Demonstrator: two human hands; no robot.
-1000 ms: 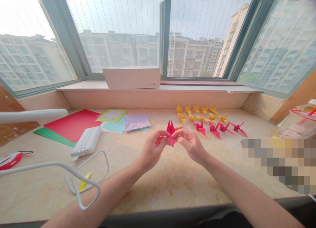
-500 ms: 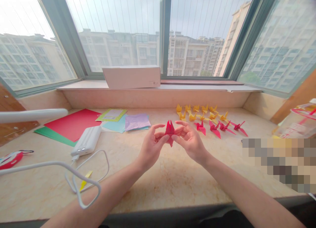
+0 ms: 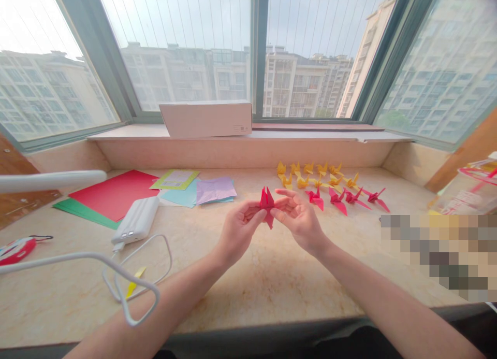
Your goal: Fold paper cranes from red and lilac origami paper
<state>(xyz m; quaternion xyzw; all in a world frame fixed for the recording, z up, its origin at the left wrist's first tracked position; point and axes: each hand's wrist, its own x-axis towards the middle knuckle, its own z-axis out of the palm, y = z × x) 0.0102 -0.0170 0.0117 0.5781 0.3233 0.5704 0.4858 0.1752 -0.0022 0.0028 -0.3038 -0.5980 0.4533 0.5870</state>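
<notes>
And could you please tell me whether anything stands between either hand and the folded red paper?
Nothing visible does: the left hand and the right hand both pinch the folded red paper directly. The red paper cranes lie on the right, beyond the right hand, not in between.

Bright daylight enters through wide windows with grey-green frames, bleaching the sky at upper left to white. The beige marbled countertop looks softly lit, dark beneath its front edge. Wide-angle distortion slants the side frames; print on the white rectangular box blurs; coarse pixelation masks the lower right.
</notes>
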